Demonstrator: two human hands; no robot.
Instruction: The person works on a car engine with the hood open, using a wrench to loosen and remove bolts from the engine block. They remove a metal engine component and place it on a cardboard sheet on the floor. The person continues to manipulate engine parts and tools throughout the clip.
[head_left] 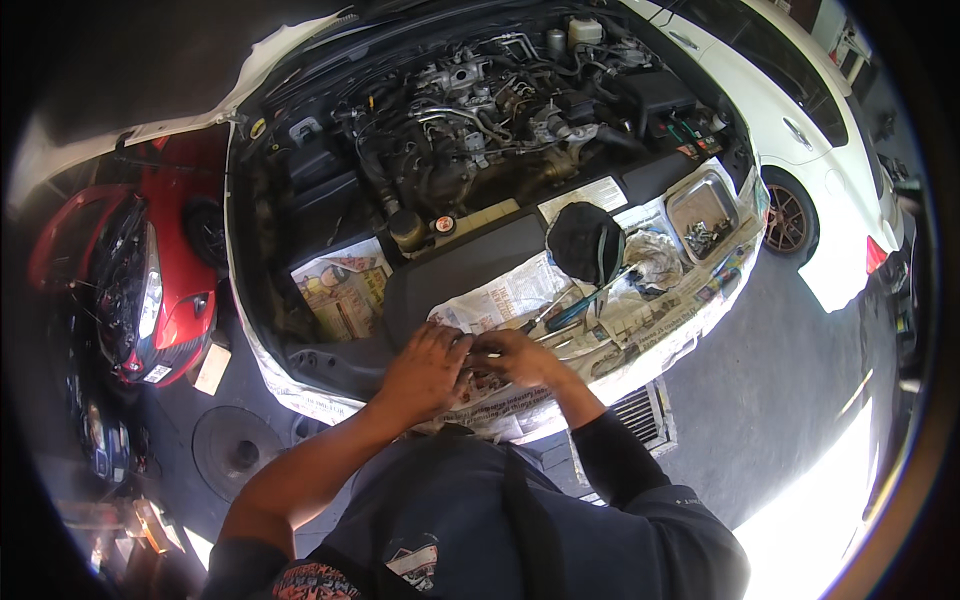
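Note:
My left hand point(424, 374) and my right hand point(520, 359) meet over the front edge of an open car engine bay. The fingers of both are bent and closed around something small and dark between them, too hidden to name. Newspaper point(500, 296) lies beneath and beyond them. Just past my right hand are a thin tool like a screwdriver point(538, 320) and a blue-handled tool point(568, 314). Farther right stand a round black container point(582, 243) and a crumpled whitish cloth or paper point(655, 262). A rectangular metal tray point(683, 190) holds small metal parts point(708, 236).
The exposed engine point(470, 110) fills the bay ahead, under a raised white hood point(262, 62). A red car point(180, 290) with its front opened stands at left. On the right is a white car point(800, 130). A floor grate point(640, 418) lies below the bumper, at right.

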